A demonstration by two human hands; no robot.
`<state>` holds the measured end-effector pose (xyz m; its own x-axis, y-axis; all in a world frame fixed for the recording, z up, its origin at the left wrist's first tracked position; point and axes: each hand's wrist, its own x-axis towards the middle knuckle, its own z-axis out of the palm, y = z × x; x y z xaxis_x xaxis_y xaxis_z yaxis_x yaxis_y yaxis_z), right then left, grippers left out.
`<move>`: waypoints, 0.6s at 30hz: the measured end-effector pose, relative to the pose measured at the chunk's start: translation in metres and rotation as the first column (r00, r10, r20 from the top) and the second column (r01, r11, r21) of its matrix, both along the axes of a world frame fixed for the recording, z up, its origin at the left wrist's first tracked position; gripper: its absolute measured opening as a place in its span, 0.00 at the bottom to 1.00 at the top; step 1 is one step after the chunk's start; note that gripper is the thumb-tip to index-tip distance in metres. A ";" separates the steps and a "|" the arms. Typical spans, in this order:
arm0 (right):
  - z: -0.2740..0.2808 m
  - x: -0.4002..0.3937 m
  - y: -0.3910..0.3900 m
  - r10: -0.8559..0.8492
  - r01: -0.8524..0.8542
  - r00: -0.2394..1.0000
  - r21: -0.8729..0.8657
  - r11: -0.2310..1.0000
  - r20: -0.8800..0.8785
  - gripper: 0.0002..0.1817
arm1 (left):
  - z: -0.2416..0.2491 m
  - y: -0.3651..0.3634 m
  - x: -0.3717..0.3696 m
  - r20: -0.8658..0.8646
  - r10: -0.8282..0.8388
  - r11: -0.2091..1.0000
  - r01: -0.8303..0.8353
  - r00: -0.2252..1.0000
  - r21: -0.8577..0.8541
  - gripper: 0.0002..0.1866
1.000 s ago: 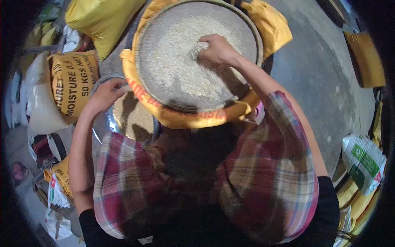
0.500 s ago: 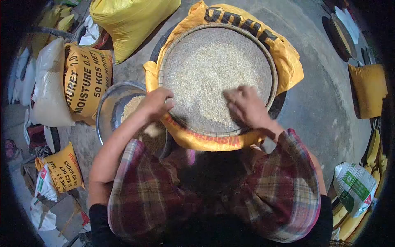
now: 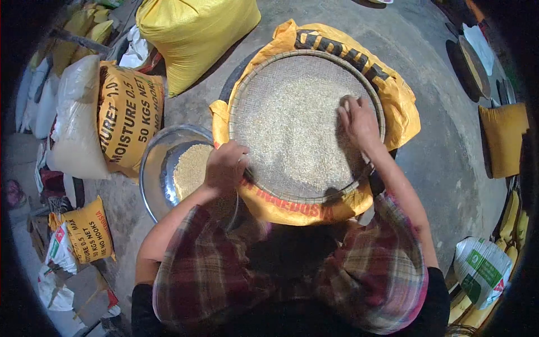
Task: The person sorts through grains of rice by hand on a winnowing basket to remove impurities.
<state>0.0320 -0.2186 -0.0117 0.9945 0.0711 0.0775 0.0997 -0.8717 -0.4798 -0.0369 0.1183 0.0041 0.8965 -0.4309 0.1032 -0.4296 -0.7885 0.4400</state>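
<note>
A round woven winnowing tray (image 3: 261,76) holds a spread layer of pale grain (image 3: 303,135). At its lower left rim is my left hand (image 3: 224,165), slightly blurred, with fingers curled closed about the edge. My right hand (image 3: 362,124) reaches over the right side of the tray, fingers bent and somewhat apart, their tips at the edge of the grain. Under the tray lies an orange printed sack (image 3: 401,121). Left of it stands a metal basin (image 3: 147,180) with yellowish grain (image 3: 188,168) inside, partly hidden by my left arm.
A full yellow sack (image 3: 196,39) stands at the upper left, near an orange lettered sack (image 3: 132,118) and a whitish sack (image 3: 78,121). To the right are another orange sack (image 3: 503,137) and a white-green bag (image 3: 483,269). A round shallow tray (image 3: 471,64) sits at the upper right.
My right hand has moved from the lower middle of the grain up and right, toward the tray's right side. My left hand stays by the left rim. The whole view has shifted slightly.
</note>
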 end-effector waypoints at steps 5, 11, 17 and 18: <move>-0.021 0.047 0.033 0.150 -0.149 0.989 0.035 0.988 -0.019 0.21 | 0.004 -0.004 -0.003 0.092 -0.016 0.999 0.011 0.996 0.049 0.08; 0.011 0.034 0.124 0.395 -0.412 0.906 -0.104 0.905 -0.152 0.24 | 0.005 -0.004 -0.006 0.142 -0.067 0.996 0.058 0.988 0.068 0.08; 0.005 -0.029 0.112 0.608 -0.608 0.793 -0.096 0.788 -0.035 0.18 | 0.005 -0.002 -0.006 0.132 -0.064 0.992 0.048 0.989 0.120 0.06; 0.006 -0.037 0.100 0.673 -0.670 0.740 -0.123 0.733 -0.020 0.19 | 0.008 -0.003 -0.007 0.136 -0.057 0.992 0.040 0.989 0.121 0.06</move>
